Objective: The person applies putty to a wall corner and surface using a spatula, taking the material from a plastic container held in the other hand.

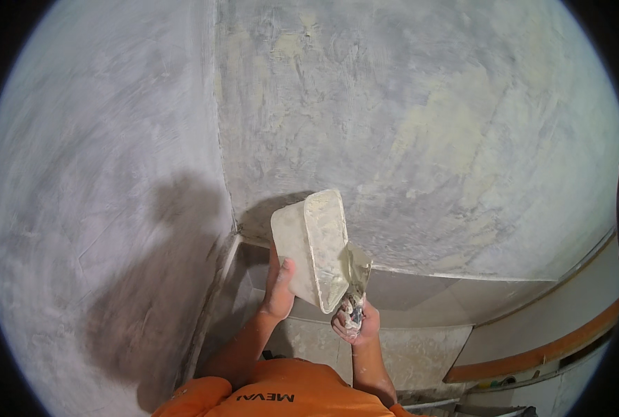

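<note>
My left hand (279, 292) grips a whitish plastic tub (292, 240) from its outer side, the thumb lying along the wall. The tub is tipped so that its mouth faces right, and a pale paste smears its inside and rim. In my right hand (366, 323) is a putty knife (359, 267), its fingers closed round the handle and caked with white paste. The blade points up and touches or lies just beside the tub's lower right rim; which of the two I cannot tell. Paste coats part of the blade.
Grey-white plastered walls, a left wall (80, 174) and a facing wall (427, 125), meet at a corner behind the tub. Below the plaster runs a band of grey tiles (414, 295). A curved-looking orange-brown wooden edge (539, 351) stands at the lower right, with clutter beneath it.
</note>
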